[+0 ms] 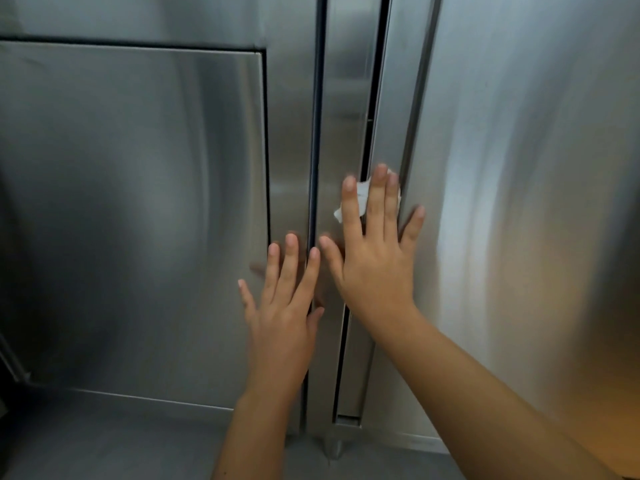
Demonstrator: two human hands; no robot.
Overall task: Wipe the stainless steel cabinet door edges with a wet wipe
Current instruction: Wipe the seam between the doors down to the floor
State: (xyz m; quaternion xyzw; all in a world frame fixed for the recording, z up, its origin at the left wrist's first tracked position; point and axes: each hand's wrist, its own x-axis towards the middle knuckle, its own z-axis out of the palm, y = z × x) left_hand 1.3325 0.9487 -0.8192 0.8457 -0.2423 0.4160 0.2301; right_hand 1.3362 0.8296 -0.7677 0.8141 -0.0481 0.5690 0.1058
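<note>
Wiping: the right hand (375, 268) is pressing a white wet wipe (360, 197) flat against the steel strip just beside the dark gap (372, 109) at the right door's (519, 202) edge.
Right fingers: they are lying spread and nearly straight, pinning the wipe under the first three fingertips rather than pinching it.
Left hand (282, 306): it is resting open and empty on the left door (138, 202), fingers splayed across the dark seal (317, 133), seemingly bracing.
Wipe position: it is sitting about mid-height on the edge, partly bunched.
Advice: keeping steady pressure and running the full length of the edge is likely to work best; the bunched wipe is risking missed strips, so flattening it is worthwhile.
</note>
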